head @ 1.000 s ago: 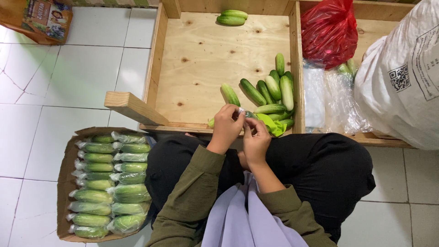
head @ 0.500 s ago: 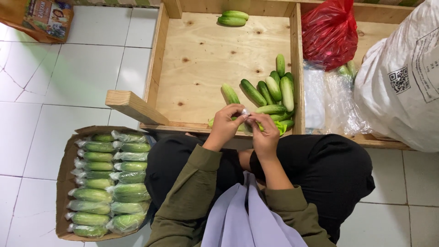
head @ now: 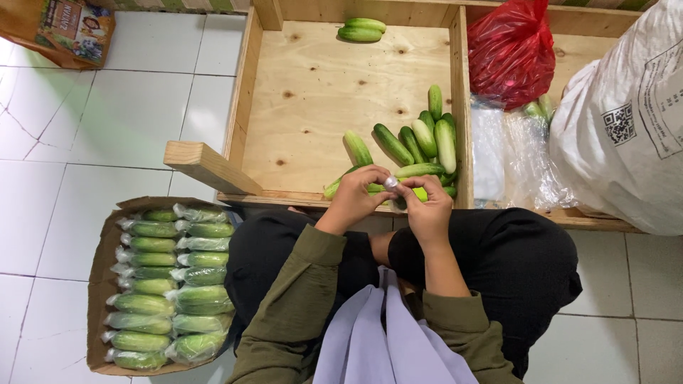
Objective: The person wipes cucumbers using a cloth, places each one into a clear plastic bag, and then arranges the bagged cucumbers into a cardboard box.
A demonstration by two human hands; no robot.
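Note:
My left hand (head: pixel 356 196) and my right hand (head: pixel 427 208) meet over the front rim of a wooden tray (head: pixel 313 92). Together they pinch the twisted clear-plastic end (head: pixel 390 182) of a bagged cucumber (head: pixel 370 189) that lies across both hands. Just beyond my fingers a pile of loose green cucumbers (head: pixel 425 139) rests at the tray's right side. One more cucumber (head: pixel 357 147) lies apart to their left.
A cardboard box (head: pixel 99 242) of several plastic-wrapped cucumbers sits on the white tile floor at my left. Two cucumbers (head: pixel 361 28) lie at the tray's far edge. A red plastic bag (head: pixel 512 50), clear bags (head: pixel 512 156) and a large white sack (head: pixel 626 121) fill the right compartment.
Both hands have shifted slightly right and forward. The right hand has come up beside the left, and the plastic end is now pinched tight between the fingertips.

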